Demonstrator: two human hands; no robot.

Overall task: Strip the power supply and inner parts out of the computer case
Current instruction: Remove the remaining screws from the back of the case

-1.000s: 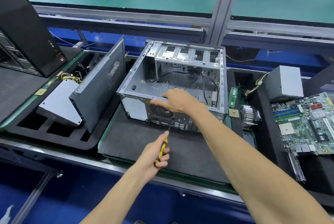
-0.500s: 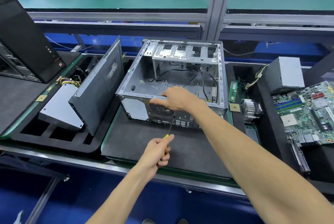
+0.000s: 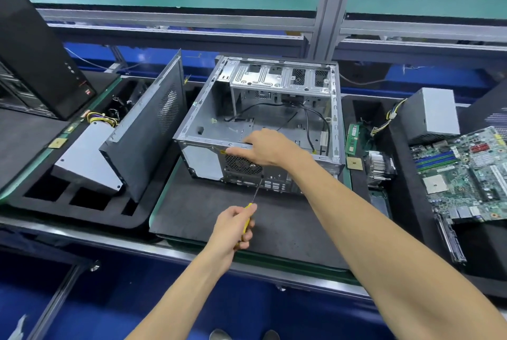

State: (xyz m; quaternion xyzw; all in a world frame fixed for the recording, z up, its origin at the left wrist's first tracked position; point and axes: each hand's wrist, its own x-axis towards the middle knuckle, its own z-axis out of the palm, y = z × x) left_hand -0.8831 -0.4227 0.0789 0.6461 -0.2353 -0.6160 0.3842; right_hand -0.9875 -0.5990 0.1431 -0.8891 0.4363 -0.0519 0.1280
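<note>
Change: since a second ago we have nudged the screwdriver [image 3: 253,201] tip a little higher up the rear panel; the steadying hand has stayed on the rim.
Left hand [image 3: 233,225]: nearest to us, fingers curled fully round the yellow handle, thumb on top; the shaft runs up and away to the back panel just below the round fan grille [image 3: 241,165].
Step in hand: we judge this to be a rear-panel screw beside the grille being backed out. We should keep the shaft in line with the screw, press in while we turn, and slow down as it loosens so the screw does not drop onto the mat.
Right hand [image 3: 270,147]: loosely open over the near top edge of the computer case [image 3: 200,131], index finger straight along the rim and pointing left; the other fingers bend over the edge, and we cannot tell whether they grip it.
Case: it sits open side up on the dark mat on the counter [image 3: 192,210], mostly gutted, with black cables [image 3: 310,120] loose inside.
Further off: a power supply [image 3: 430,114] and motherboard [image 3: 466,172] lie in the tray to the right.
</note>
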